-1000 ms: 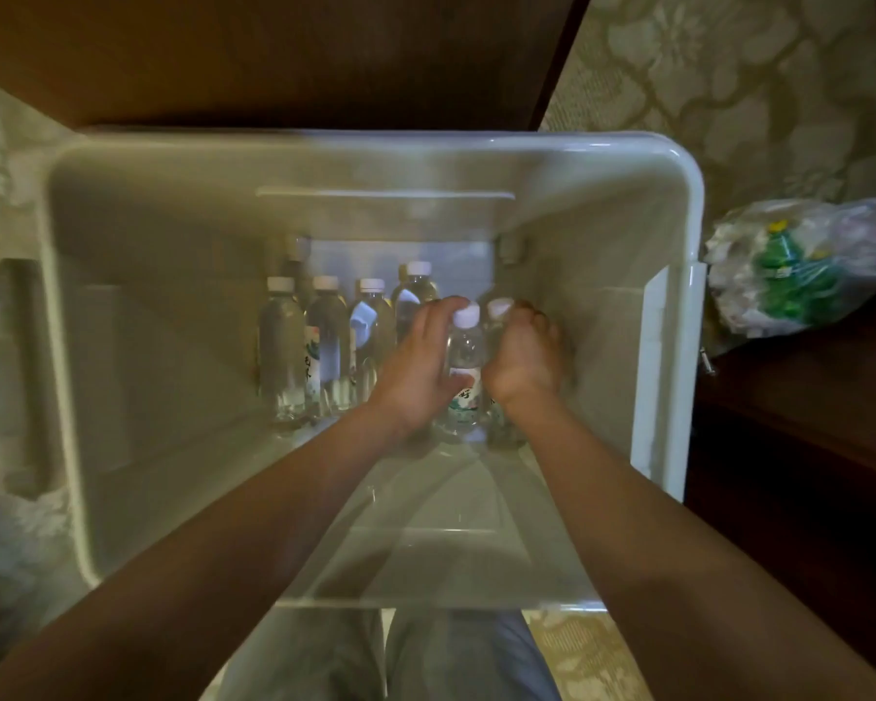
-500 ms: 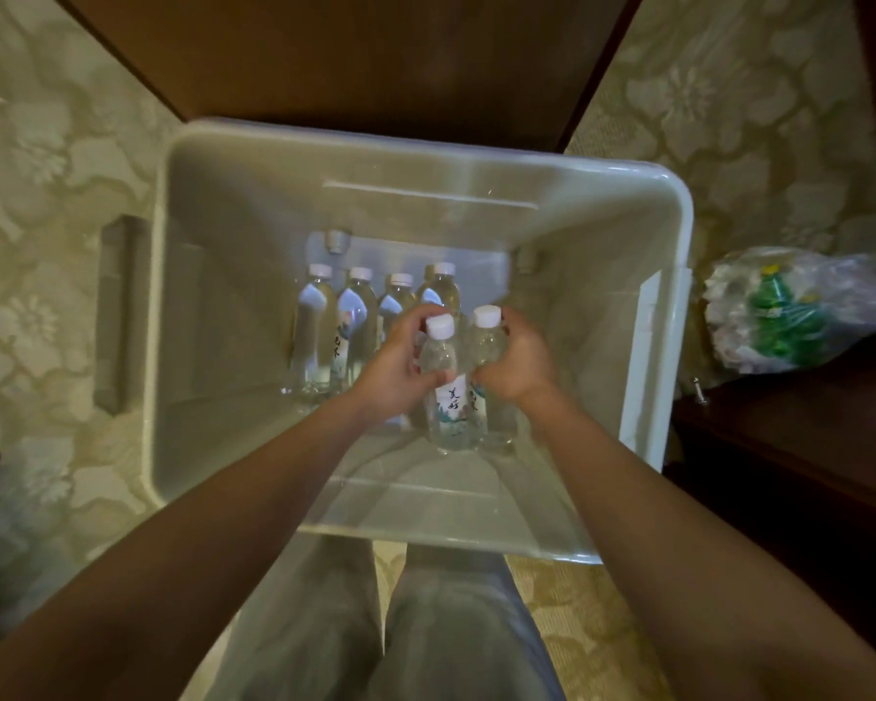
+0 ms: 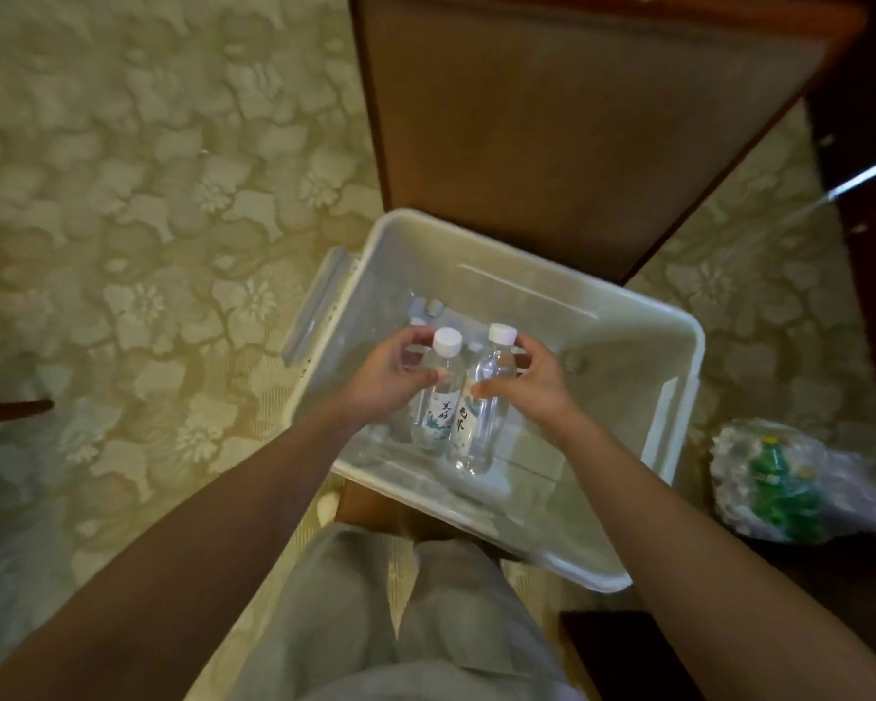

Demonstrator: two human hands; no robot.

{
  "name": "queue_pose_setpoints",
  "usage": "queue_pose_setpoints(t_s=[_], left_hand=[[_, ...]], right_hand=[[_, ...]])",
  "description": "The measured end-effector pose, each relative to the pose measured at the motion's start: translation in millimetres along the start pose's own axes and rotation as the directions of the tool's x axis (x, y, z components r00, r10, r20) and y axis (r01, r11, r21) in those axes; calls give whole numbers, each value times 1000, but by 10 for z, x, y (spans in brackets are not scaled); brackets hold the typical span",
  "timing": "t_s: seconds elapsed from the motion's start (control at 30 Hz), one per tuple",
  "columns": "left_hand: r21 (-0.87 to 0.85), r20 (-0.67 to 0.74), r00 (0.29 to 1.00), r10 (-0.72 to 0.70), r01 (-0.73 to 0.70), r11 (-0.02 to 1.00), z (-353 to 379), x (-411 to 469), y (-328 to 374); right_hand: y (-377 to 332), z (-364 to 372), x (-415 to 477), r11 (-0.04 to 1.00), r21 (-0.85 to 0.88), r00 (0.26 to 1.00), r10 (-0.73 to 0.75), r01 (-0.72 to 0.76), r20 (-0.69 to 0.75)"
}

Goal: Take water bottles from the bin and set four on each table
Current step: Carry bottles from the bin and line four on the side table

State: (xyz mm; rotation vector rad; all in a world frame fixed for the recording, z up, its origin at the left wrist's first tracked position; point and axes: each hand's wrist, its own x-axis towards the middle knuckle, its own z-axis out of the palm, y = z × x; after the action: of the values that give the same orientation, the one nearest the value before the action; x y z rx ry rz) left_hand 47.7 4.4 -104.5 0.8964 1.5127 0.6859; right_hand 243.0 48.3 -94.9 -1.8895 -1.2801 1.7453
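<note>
A translucent white plastic bin [image 3: 678,356] sits on the carpet in front of me. Above its opening I hold two clear water bottles with white caps, side by side and upright. My left hand [image 3: 383,379] grips the left bottle [image 3: 438,397], which carries a printed label. My right hand [image 3: 534,379] grips the right bottle [image 3: 484,407] just below its neck. Other bottles still inside the bin are mostly hidden behind my hands; only a cap or two shows.
A brown wooden table or cabinet [image 3: 577,108] stands just beyond the bin. A plastic bag with green bottles [image 3: 790,488] lies on the floor at the right, beside dark furniture [image 3: 628,650]. Patterned carpet [image 3: 148,220] spreads to the left.
Both hands have lifted the two bottles up out of the bin. The view has pulled back and swung, so the bin looks smaller and sits lower right.
</note>
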Motion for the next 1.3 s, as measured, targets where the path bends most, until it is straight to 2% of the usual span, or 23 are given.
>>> queue_pose_setpoints(t_s=[0.17, 0.3, 0.6, 0.77, 0.97, 1.13, 1.3], left_hand=[[-7, -111, 986, 125, -126, 992, -221, -396, 245], [-7, -241, 950, 199, -207, 978, -492, -760, 405], [-56, -551, 804, 223, -302, 952, -1366, -2092, 450], [-61, -653, 716, 247, -375, 925, -1782, -3221, 347], [-54, -790, 571, 223, -428, 902, -2067, -4620, 14], [-26, -880, 439, 183, -427, 904, -2162, -5846, -397], [-45, -943, 317, 101, -423, 905, -2048, -6968, -874]], right_hand=[[-379, 157, -287, 995, -3, 995, -95, 95, 26], [-776, 295, -533, 977, -34, 973, -206, 211, 105], [-1530, 1258, -1506, 888, -30, 830, -415, 458, 372], [-1686, 1892, -2300, 835, 72, 693, -497, 545, 522], [-1649, 2672, -3261, 779, 159, 483, -519, 606, 705], [-1455, 3356, -4109, 733, 198, 303, -489, 651, 818], [-1183, 4018, -4922, 691, 207, 101, -377, 692, 921]])
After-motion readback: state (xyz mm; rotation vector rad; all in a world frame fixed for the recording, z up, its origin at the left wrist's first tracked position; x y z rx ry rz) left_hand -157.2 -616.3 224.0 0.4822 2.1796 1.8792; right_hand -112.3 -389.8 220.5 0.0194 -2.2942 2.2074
